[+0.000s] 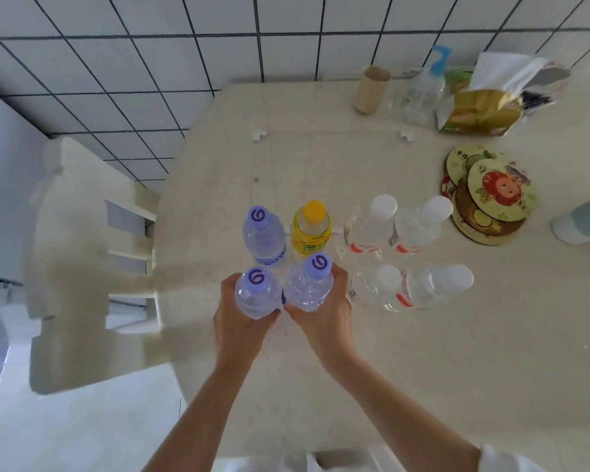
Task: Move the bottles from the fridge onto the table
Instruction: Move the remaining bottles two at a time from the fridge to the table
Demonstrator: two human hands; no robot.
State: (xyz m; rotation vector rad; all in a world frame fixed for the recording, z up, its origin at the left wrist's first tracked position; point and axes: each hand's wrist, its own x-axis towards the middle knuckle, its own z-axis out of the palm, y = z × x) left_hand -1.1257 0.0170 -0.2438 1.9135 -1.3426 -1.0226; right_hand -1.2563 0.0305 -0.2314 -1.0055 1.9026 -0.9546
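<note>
Seen from above: two bare forearms reaching up from 6 o'clock, converging near the centre of the pale desk (423,352). Left hand (239,321) wrapped round a clear purple-capped bottle (256,294), fingers (229,284) curled along its 9 o'clock side, thumb at its 5 o'clock edge. Right hand (324,315) wrapped round a second purple-capped bottle (309,284), fingers (339,275) curled along its 3 o'clock side, thumb at its 7 o'clock edge. Both bottles upright, side by side, touching or nearly so; whether resting on the desk or held just above it, cannot tell.

Around them, already on the desk: a third purple-capped bottle (263,235) at 11 o'clock, a yellow bottle (311,228) at 12 o'clock, and four white-capped bottles (402,257) grouped at 2 to 3 o'clock. Farther out at 2 o'clock, a stack of round coasters (491,195). At 1 o'clock by the tiled wall (150,80), a cardboard tube (372,90), a spray bottle (424,86) and a gold bag (481,112). At 9 o'clock, a pale chair (82,267), blurred.
</note>
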